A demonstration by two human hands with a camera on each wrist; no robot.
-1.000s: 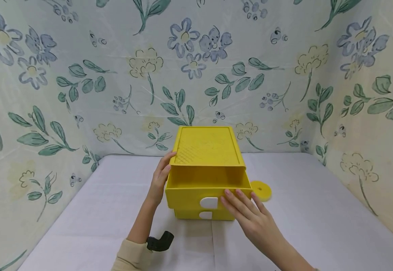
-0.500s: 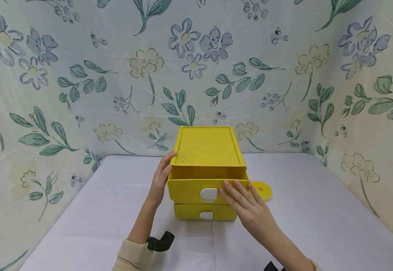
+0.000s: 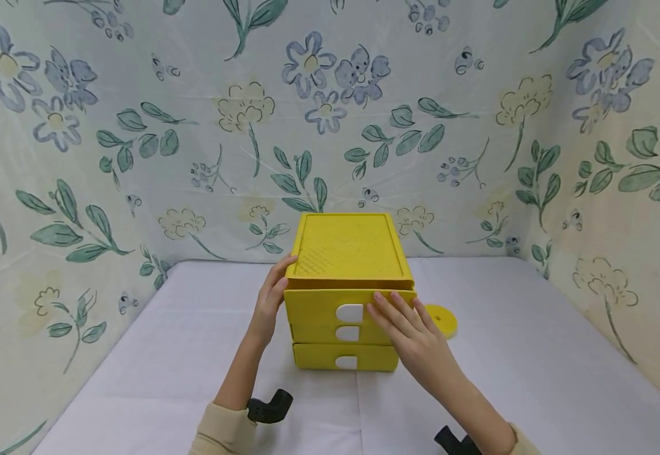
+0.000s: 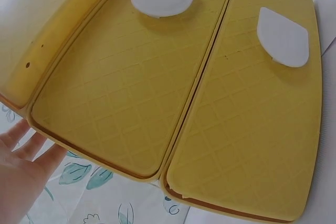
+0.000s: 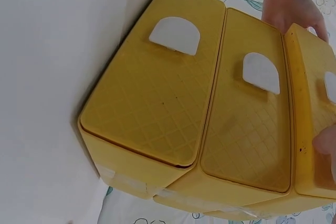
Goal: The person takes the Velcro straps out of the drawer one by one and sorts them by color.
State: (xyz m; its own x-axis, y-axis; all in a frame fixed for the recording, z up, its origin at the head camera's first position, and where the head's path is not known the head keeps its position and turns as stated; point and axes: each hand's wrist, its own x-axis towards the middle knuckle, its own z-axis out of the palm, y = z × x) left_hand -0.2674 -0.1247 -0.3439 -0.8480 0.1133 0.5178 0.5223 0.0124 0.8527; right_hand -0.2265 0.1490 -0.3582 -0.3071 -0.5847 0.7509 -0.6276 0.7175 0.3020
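A yellow cabinet [image 3: 353, 246] of three stacked drawers stands at the middle of the head view, a white tab handle on each drawer. Its top drawer [image 3: 313, 313] sticks out slightly, leaving a narrow dark gap under the cabinet top. With fairly straight fingers, my right hand [image 3: 415, 335] presses the right part of that drawer's front. My left hand [image 3: 267, 303] rests along the cabinet's left side, fingers extended. Flush in the left wrist view lie the middle drawer [image 4: 115, 87] and the bottom drawer [image 4: 247, 108].
Right of the cabinet, partly behind my right hand, lies a round yellow disc [image 3: 442, 320] with a small central hole. A white cloth [image 3: 153, 379] covers the table. Floral fabric [image 3: 330, 158] hangs behind and at both sides. Black wrist devices [image 3: 271, 406] sit at the wrists.
The top drawer has slid back from well open to nearly closed, my right hand moving inward with it. The lower drawer fronts have come into view. My left hand has stayed put.
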